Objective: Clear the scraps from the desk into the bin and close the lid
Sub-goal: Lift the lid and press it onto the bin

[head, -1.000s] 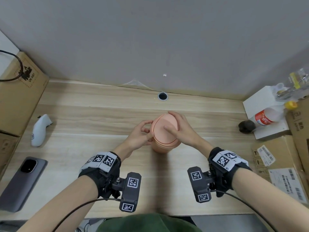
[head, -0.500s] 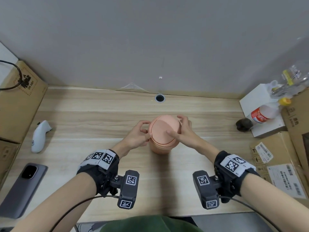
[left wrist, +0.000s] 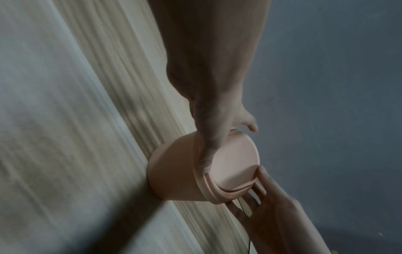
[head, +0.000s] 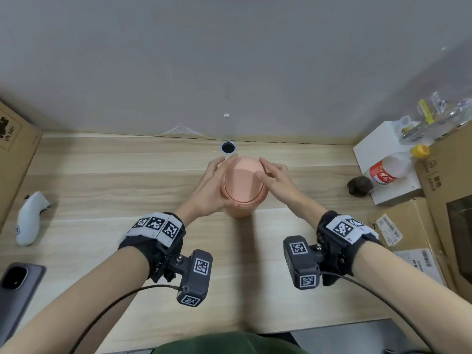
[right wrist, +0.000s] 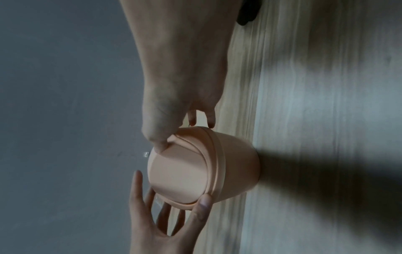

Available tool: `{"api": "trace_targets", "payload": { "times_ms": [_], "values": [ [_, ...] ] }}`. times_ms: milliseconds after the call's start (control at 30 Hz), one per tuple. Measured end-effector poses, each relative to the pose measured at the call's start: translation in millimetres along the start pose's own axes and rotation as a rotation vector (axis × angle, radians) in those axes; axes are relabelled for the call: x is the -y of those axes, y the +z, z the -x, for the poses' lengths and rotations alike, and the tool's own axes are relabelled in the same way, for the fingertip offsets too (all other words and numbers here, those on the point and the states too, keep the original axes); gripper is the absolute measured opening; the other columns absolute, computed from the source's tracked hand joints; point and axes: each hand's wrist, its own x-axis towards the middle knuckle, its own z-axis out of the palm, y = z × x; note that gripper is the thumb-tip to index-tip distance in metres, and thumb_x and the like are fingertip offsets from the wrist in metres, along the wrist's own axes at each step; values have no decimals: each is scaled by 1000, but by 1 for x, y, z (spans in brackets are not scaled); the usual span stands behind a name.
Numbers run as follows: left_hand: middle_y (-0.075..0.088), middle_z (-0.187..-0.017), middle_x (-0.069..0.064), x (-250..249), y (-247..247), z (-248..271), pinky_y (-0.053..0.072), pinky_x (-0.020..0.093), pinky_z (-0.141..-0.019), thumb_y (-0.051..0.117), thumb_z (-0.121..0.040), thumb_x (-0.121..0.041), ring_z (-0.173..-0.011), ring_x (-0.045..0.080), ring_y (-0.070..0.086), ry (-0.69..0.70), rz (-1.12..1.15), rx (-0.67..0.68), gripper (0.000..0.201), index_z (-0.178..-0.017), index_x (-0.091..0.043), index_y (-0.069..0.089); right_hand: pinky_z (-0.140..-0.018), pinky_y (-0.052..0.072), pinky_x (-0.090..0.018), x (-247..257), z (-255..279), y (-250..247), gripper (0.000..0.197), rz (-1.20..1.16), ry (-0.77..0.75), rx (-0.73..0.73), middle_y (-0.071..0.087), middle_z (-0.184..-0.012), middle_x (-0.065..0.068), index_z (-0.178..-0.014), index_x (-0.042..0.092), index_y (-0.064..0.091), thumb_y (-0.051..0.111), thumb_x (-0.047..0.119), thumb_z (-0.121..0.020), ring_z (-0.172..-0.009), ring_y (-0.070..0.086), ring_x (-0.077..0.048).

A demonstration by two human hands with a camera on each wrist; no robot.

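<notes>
A small pink bin stands upright on the wooden desk, near the back middle. Its swing lid lies level in the collar. My left hand cups the bin's left side with fingers spread and straight; the thumb touches the rim. My right hand reaches over the right side. Its thumb presses the lid's edge, and its fingers stretch past the rim. In the left wrist view the bin sits between both hands.
A white controller and a grey phone lie at the left. Cardboard boxes crowd the right, beside a white box, a cola bottle and a dark lump. A cable hole is just behind the bin.
The bin has slid back toward the cable hole. Both hands have opened from pinching the lid's front to cupping the bin's sides.
</notes>
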Motion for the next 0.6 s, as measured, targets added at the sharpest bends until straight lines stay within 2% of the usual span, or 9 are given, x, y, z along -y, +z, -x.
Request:
{"api": "trace_targets", "payload": {
  "times_ms": [100,167,233,300,367,433,533,600],
  "values": [
    [19,-157,8,-4,2,-15,26,38,-117,87,-62,-20,-144,27,25,89,-98,-24,107,-152,-31,29,-107,34,-28,8,-20,-1,52,8,-4,-48,35,-125,1,-141,27,41,52,41,-92,-123,43,-13],
    [24,-155,7,-2,2,-24,27,41,-117,86,-63,-19,-143,28,28,91,-115,-73,103,-151,-28,32,-97,42,-27,14,-34,1,46,-1,-53,-89,43,-125,-4,-134,24,46,56,37,-91,-115,50,-17],
    [25,-156,7,0,-1,-32,27,39,-117,85,-65,-17,-143,28,27,57,-118,-124,102,-151,-28,31,-87,44,-22,21,-48,3,36,0,-112,-113,51,-125,-8,-123,19,52,57,32,-91,-109,54,-17],
    [24,-157,8,2,-6,-42,27,40,-117,83,-66,-16,-145,28,26,28,-151,-153,102,-152,-27,29,-92,45,-25,28,-62,6,33,-7,-127,-112,55,-126,-8,-121,16,56,57,30,-91,-111,55,-17],
    [21,-159,8,4,-13,-53,28,41,-117,82,-68,-15,-147,27,23,-4,-193,-155,103,-153,-28,26,-102,45,-36,33,-75,8,39,-4,-127,-92,58,-125,-8,-125,16,57,56,31,-89,-116,55,-21],
    [17,-162,6,6,-21,-65,30,43,-116,80,-70,-17,-149,26,20,-35,-236,-134,104,-154,-33,21,-105,42,-43,35,-83,8,43,12,-139,-66,60,-123,-5,-129,19,56,54,31,-88,-119,53,-23],
    [16,-163,5,7,-31,-78,32,47,-114,80,-69,-21,-150,26,19,-51,-247,-100,106,-154,-35,18,-109,38,-45,36,-91,5,44,6,-151,-73,57,-125,-4,-131,21,53,53,28,-88,-125,47,-23],
    [16,-163,5,6,-34,-81,30,45,-116,82,-68,-21,-150,26,19,-46,-226,-82,107,-154,-32,19,-109,38,-43,37,-94,4,41,-18,-142,-87,55,-121,-3,-130,20,53,54,24,-89,-124,48,-22]
  ]
}}
